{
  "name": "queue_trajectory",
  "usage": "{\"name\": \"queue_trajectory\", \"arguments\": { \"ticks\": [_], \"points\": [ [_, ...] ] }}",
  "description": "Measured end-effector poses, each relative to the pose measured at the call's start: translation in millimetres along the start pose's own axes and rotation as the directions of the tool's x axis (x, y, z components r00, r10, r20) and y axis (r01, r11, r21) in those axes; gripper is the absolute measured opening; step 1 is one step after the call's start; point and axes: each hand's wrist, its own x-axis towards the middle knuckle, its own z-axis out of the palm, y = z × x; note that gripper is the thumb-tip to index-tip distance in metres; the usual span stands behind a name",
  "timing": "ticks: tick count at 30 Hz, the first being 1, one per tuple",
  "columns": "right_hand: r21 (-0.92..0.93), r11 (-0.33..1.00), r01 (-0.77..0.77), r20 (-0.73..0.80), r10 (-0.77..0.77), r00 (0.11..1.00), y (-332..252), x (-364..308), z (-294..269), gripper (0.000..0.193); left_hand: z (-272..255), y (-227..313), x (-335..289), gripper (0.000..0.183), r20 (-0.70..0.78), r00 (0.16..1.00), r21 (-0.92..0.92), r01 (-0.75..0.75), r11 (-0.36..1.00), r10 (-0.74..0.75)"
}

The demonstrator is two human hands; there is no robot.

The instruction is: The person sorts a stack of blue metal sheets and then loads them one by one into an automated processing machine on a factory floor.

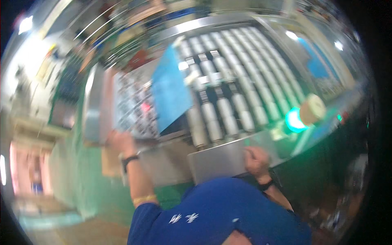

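Note:
My left hand point(121, 143), smeared by motion, is at the near left corner of a pale sheet with a dark dotted pattern point(134, 104). Whether its fingers grip the sheet cannot be made out. A plain light-blue sheet point(171, 87) lies tilted over the patterned sheet's right side, reaching towards the rollers. Close to my body, my right hand point(257, 159) is closed at the right edge of a flat grey plate point(218, 161). The plate slants in front of the roller bed's near end. Each of my wrists has a dark band.
White conveyor rollers point(228, 116) fill the middle, framed by a metal rail point(196, 26). A lamp glowing green point(296, 119) stands at the right beside a tan round-ended object point(312, 109). Another blue piece point(316, 61) lies at the far right. Green floor point(87, 175) shows at left.

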Motion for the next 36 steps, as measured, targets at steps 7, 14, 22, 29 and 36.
{"name": "queue_trajectory", "arguments": {
  "ticks": [7,14,22,29,36],
  "points": [
    [0.11,0.993,-0.03,-0.038,0.034,0.999,0,8,-2,0.01,-24,12,0,0.048,0.1,0.992,0.146,0.066,0.987,-0.081],
    [0.3,0.953,0.042,0.013,-0.048,0.999,15,-3,-24,0.012,-37,34,-6,0.054,0.316,0.942,0.059,0.097,0.994,-0.11],
    [-0.012,0.994,-0.105,-0.152,0.102,0.983,97,-75,-159,0.011,-17,0,-84,0.059,0.43,0.901,-0.235,0.057,0.97,0.051],
    [-0.313,0.808,-0.499,-0.638,0.211,0.741,225,-8,-353,0.019,-196,134,-123,0.044,0.509,0.86,-0.246,0.096,0.965,0.044],
    [-0.512,0.702,-0.495,-0.394,0.321,0.861,400,169,-441,0.038,-140,24,-225,0.048,0.51,0.838,0.0,0.224,0.975,-0.193]
  ]
}}
